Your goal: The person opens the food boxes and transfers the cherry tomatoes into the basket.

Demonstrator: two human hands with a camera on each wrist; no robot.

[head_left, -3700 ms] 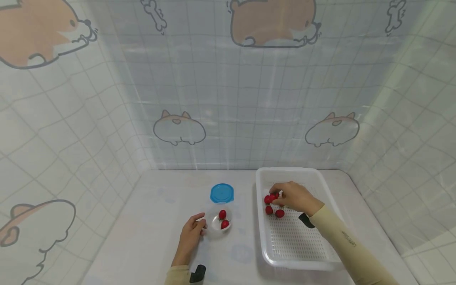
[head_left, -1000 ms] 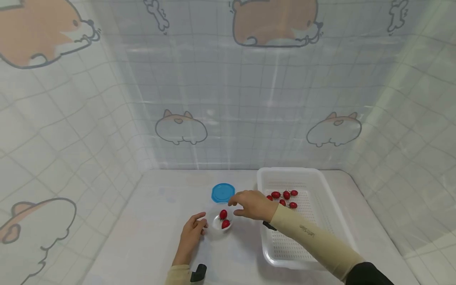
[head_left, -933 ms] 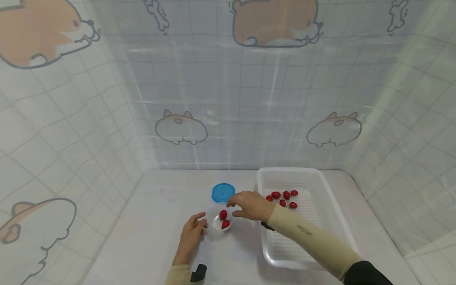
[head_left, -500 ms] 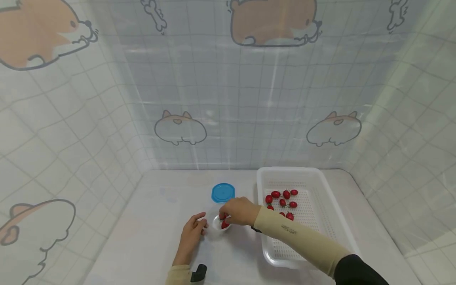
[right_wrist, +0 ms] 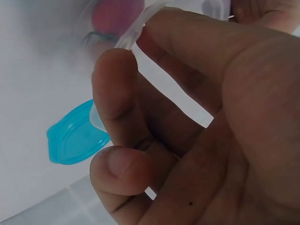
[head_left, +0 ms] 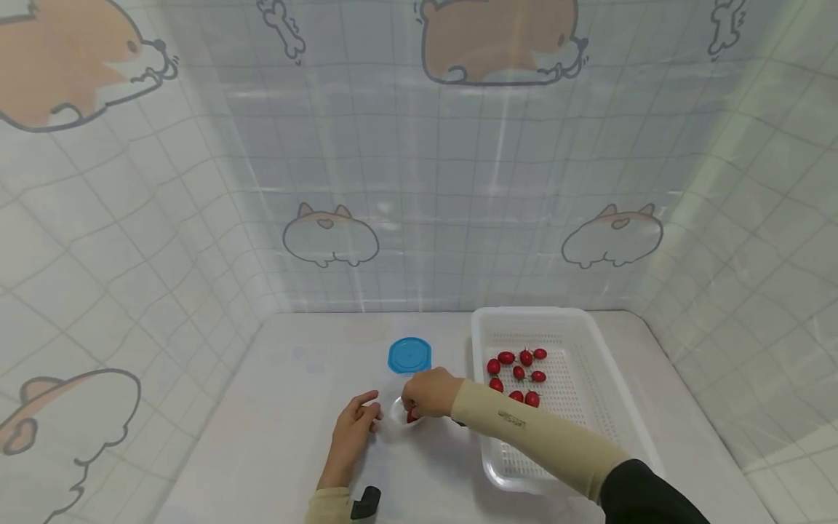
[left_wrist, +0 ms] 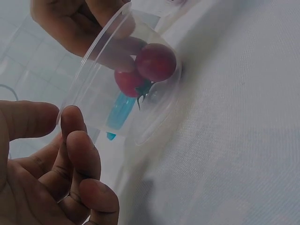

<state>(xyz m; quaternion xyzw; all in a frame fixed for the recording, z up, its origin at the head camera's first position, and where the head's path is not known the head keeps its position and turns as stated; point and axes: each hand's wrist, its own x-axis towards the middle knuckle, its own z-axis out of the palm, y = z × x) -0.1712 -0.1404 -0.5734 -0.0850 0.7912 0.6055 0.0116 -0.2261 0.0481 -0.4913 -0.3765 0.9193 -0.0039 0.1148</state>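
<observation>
A small clear plastic cup [head_left: 396,411] stands on the table with two red cherry tomatoes [left_wrist: 156,62] inside. My left hand [head_left: 352,435] is at its left side; in the left wrist view, the rim lies between thumb and index fingertip. My right hand [head_left: 428,393] reaches over the cup from the right, fingers bent down into it. Through the plastic its fingertips appear against the tomatoes, but whether they pinch one is hidden. A white perforated basket [head_left: 563,466] on the right holds several cherry tomatoes [head_left: 526,358].
Behind the cup lies a blue lid [head_left: 409,355], flat on the white table [head_left: 275,437]. The right forearm crosses over the basket's left wall. Patterned sheeting [head_left: 419,182] closes off the back and sides.
My right hand has left the basket, moved left to the cup and lowered its fingers into it, covering most of the tomatoes there. The left hand has stayed at the cup.
</observation>
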